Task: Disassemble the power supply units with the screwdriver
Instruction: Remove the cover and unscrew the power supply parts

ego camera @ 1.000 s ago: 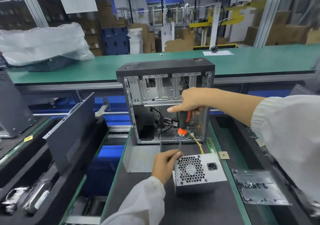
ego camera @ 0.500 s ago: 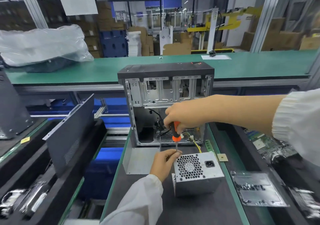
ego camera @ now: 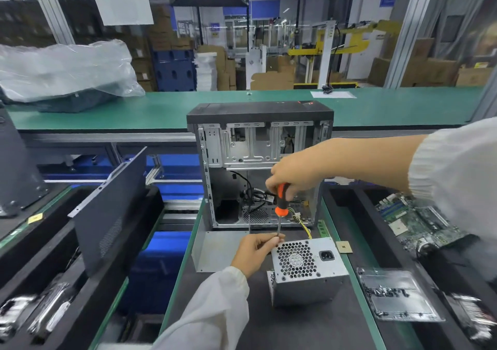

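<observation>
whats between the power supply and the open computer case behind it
In the head view, the left hand pinches the screwdriver shaft there, and yellow wires run from the computer case to the power supply.

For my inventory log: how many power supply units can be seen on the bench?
1. The power supply stands on the dark mat before the open case, at the left hand. Others may be hidden.

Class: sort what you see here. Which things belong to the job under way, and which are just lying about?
In use:
screwdriver, gripped by the right hand
power supply unit
left hand, pinching the shaft

Lying about:
open computer case
circuit board
clear plastic tray
plastic-wrapped bundle
</observation>
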`<state>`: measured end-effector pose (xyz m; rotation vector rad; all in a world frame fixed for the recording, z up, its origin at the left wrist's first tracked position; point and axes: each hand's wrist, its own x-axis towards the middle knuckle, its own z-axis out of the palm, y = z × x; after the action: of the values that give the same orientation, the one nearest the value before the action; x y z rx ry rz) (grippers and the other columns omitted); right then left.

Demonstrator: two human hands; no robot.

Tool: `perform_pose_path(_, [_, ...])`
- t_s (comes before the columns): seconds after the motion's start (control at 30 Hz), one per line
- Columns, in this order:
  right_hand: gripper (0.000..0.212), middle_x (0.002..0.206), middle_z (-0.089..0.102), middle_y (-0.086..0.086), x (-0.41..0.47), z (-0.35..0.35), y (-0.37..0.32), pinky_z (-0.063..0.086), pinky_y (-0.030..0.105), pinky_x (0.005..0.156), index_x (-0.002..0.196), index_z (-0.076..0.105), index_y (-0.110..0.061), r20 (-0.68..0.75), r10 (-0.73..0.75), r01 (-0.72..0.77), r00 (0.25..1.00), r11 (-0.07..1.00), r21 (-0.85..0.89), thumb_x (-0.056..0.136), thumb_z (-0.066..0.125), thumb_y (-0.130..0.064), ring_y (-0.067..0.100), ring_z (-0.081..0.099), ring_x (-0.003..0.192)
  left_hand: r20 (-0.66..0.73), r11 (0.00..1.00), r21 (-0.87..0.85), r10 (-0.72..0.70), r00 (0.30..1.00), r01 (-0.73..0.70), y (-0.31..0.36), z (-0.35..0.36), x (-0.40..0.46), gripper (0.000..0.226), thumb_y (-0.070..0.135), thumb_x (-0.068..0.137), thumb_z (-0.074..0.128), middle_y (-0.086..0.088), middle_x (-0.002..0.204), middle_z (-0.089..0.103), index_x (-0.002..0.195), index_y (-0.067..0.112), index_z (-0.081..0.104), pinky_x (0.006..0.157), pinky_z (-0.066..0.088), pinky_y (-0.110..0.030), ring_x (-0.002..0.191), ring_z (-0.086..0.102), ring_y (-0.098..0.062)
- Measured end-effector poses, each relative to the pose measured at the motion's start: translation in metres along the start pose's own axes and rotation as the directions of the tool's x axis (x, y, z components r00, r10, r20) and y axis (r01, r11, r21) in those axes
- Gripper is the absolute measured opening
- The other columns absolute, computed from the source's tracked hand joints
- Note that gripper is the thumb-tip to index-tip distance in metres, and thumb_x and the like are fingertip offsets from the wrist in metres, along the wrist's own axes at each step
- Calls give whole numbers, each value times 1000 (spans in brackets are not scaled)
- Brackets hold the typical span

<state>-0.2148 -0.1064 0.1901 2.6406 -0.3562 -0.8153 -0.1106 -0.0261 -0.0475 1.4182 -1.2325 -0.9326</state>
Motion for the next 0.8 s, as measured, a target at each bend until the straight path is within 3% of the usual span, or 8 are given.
perform_pose_path(0.1, [38,123,50,7,-4,2,-10,46,36,87,131,46,-18,-141,-247,122,959,807,-578,94,54,-13,25,48,110,-11,998,-52,-24,1000,23,1,1,0,19,7,95,58,0,114,70,105,1,73,95,52,-26,106,66,-7])
perform_pose_path(0.17, [33,122,50,7,-4,1,-17,46,34,86,127,50,-14,-176,-339,157,924,758,-633,94,52,-10,25,49,108,-43,999,-43,-13,999,11,-2,2,0,17,7,94,60,2,110,72,101,2,75,95,52,-29,105,66,-8])
perform_pose_path(0.3, [27,98,63,8,4,-14,-8,49,27,58,108,58,-7,-5,183,-182,983,981,70,88,67,-23,20,64,76,-71,996,75,58,996,-53,-3,6,0,16,11,94,62,3,94,75,95,7,77,92,53,-28,95,69,-10])
perform_pose_path(0.43, [56,71,53,4,13,-23,9,25,13,32,98,54,-2,665,272,-684,696,534,497,91,49,-58,6,34,31,-83,983,160,108,991,-93,-6,8,0,14,16,92,65,13,90,74,96,10,78,87,52,-20,89,68,-3])
perform_pose_path(0.5, [53,68,48,1,16,-17,8,22,13,32,96,55,-3,720,220,-695,658,546,468,95,44,-55,5,31,32,-109,985,154,92,990,-75,-9,7,1,15,17,91,66,17,90,72,98,11,78,87,50,-17,90,67,3])
perform_pose_path(0.63, [35,93,64,9,7,7,-9,46,27,57,108,56,-4,258,245,-240,935,969,-50,99,46,-37,20,62,71,-68,987,146,77,995,-67,-7,4,7,15,17,91,66,12,91,73,101,13,76,87,51,-17,89,67,2])
perform_pose_path(0.7, [22,112,58,11,0,15,-15,49,35,76,118,52,-11,-137,-52,-27,989,855,-518,98,46,-20,28,57,98,-34,986,147,79,996,-73,-4,4,8,14,16,92,65,9,91,74,100,14,76,87,52,-18,89,68,-1])
perform_pose_path(0.8, [17,111,53,5,-4,10,-18,46,31,73,110,53,-17,-251,-419,119,873,680,-723,97,43,-13,24,51,96,-61,990,127,72,995,-64,-7,5,6,12,14,92,65,6,89,75,95,12,76,86,53,-23,88,68,-7])
